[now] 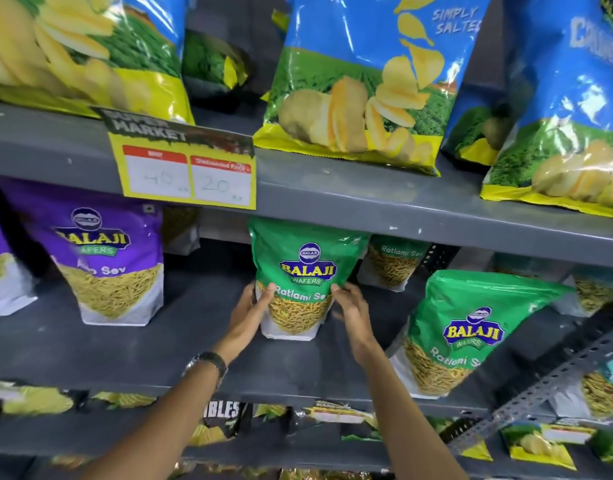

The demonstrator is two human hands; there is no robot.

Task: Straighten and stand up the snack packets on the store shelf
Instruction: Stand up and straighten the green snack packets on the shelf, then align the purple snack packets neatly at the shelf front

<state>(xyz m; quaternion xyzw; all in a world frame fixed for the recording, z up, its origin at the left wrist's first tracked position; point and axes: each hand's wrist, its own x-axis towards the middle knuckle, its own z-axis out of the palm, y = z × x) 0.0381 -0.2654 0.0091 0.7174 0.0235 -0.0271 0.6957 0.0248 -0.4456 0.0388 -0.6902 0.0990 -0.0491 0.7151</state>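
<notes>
A green Balaji Ratlami Sev packet point(307, 258) stands upright at the middle of the grey shelf point(159, 348). My left hand point(249, 313) grips its lower left side, thumb on the front. On the lower right edge, my right hand point(353, 313) presses in with its fingertips, so the packet is held between both hands. A second green packet point(471, 327) leans tilted to the right of it. Another green packet point(395, 261) stands behind, partly hidden. To the left stands a purple Balaji sev packet point(107, 265), upright.
Large blue chip bags point(360, 81) fill the shelf above, whose edge carries a yellow price tag point(184, 168). A slotted metal upright point(540, 386) crosses at lower right. More packets lie on the shelf below point(332, 414). Bare shelf shows between the purple and green packets.
</notes>
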